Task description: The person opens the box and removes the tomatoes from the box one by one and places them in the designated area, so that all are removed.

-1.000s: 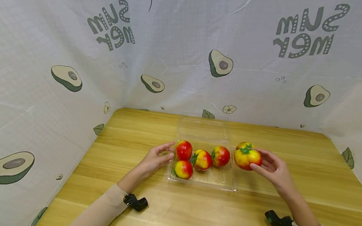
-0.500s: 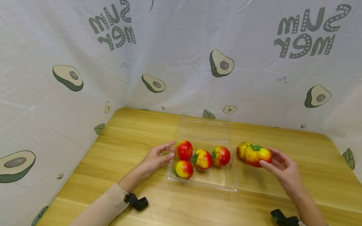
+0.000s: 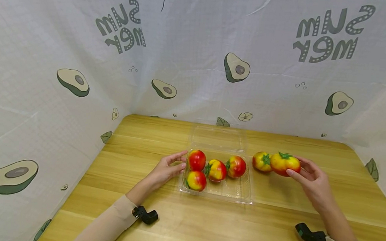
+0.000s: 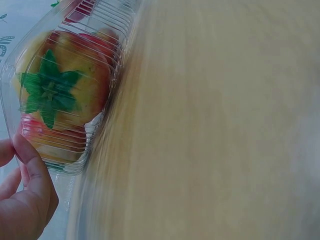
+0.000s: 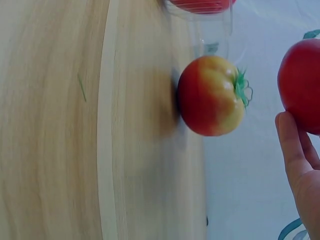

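"Red-and-yellow tomato (image 3: 285, 164): where?"

"In the right hand (image 3: 311, 181), fingers gripping it, above the worktop (image 3: 222, 229), near a second tomato (image 3: 259, 161); the left hand (image 3: 166, 169), fingers parted, touches the clear container (image 3: 229, 192)."

Tabletop (image 3: 216, 226): yellow-brn wood, grain running approx L–R, far corners rounded. Directly on it, abt mid: clear plastic box (image 3: 216, 198), open, lid (image 3: 217, 138) folded back twd far edge. Just R of box: 1 red/yel fruit (image 3: 259, 161) w/ grn leafy top. R wrist view: thin grn streak (image 5: 81, 87) on wood; mark or sliver, can't tell.
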Tool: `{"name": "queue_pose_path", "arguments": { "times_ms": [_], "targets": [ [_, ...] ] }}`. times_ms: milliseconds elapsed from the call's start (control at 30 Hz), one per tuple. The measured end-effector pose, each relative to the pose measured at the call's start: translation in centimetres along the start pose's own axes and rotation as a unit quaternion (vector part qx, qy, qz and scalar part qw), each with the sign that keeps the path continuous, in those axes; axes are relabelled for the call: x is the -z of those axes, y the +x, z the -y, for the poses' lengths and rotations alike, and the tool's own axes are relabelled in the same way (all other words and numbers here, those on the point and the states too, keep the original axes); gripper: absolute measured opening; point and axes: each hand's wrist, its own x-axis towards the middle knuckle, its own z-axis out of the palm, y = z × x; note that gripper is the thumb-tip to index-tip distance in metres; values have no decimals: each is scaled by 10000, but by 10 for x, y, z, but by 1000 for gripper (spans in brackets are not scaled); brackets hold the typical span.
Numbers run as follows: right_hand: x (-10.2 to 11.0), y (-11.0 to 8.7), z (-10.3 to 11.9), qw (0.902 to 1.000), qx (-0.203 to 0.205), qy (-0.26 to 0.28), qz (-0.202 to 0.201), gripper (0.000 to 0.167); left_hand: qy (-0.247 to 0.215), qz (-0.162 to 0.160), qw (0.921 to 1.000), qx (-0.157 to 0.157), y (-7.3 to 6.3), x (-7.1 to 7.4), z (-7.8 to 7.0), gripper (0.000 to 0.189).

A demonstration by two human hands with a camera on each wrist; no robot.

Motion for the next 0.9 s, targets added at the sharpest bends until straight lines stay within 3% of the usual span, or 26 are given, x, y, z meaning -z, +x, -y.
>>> {"name": "queue_pose_path", "arguments": {
  "times_ms": [300,900],
  "targets": [
    [11,1,-4,9993,-35,319,-172,44,22,-12,10000,-9,-1,0,1,53],
    [30,6,-10,9938,-576,585,-747,39,1,-9,10000,-16,-1,0,0,54]
  ]
}}
